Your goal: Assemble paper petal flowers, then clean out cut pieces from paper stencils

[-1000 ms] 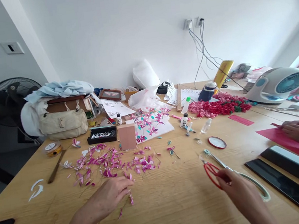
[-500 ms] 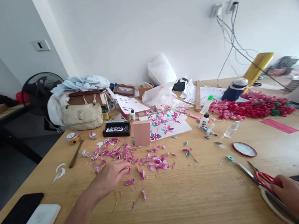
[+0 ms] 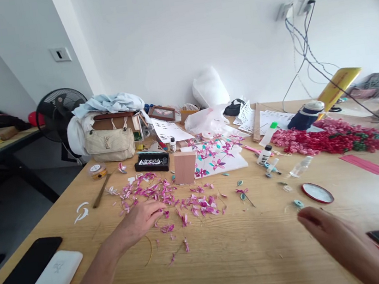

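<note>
The left hand's (image 3: 137,219) fingers are bent over the near edge of the loose petals (image 3: 163,194); whether they pinch one, I cannot tell. Dragging them sideways could crease or scatter the petals, which lie crowded just beyond and to their right. The right hand (image 3: 334,232) is blurred, its fingers curled, their grip unclear. A careless sweep could knock the teal piece (image 3: 298,203) or dish (image 3: 318,193) just beyond them.

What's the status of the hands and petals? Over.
Left hand at the pink petals, hold unclear. Right hand near red-rimmed dish, hold unclear. Petals scattered. Block upright behind some.
</note>
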Action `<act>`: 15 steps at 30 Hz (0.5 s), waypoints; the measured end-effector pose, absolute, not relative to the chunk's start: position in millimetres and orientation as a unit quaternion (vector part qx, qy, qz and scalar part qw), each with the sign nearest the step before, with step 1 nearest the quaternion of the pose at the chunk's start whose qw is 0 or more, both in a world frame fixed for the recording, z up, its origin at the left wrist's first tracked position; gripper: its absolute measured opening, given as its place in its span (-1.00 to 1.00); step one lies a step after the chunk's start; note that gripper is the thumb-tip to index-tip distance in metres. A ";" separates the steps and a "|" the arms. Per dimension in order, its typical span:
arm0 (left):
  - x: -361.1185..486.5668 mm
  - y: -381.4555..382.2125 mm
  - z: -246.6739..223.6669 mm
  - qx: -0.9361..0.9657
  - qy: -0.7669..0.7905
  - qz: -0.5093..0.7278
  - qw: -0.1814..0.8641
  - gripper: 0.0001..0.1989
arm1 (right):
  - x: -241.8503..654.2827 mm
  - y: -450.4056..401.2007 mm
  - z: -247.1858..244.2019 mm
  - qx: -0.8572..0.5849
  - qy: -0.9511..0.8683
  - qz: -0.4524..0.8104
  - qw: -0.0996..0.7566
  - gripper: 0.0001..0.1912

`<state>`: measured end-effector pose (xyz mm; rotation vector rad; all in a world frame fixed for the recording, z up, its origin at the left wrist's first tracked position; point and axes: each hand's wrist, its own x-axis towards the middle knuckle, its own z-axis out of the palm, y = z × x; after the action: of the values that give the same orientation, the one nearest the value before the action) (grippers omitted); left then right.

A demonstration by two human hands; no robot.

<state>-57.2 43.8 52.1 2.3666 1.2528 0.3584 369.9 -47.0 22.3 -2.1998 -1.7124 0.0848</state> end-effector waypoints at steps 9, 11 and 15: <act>-83.3 49.3 56.3 0.809 0.526 0.179 0.194 -0.74 | 241.4 -17.9 18.5 -0.622 -0.746 0.198 0.131 -0.77; -84.8 48.6 56.0 0.802 0.534 0.185 0.193 -0.75 | 225.9 -11.2 14.6 -0.597 -0.763 0.214 0.125 -0.77; -82.9 46.2 51.8 0.805 0.527 0.187 0.200 -0.75 | 210.3 -1.9 5.2 -0.565 -0.784 0.234 0.101 -0.78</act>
<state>-82.9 46.2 51.8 2.2501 1.4721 0.5239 210.3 -1.9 5.2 -1.6702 -2.3169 0.6918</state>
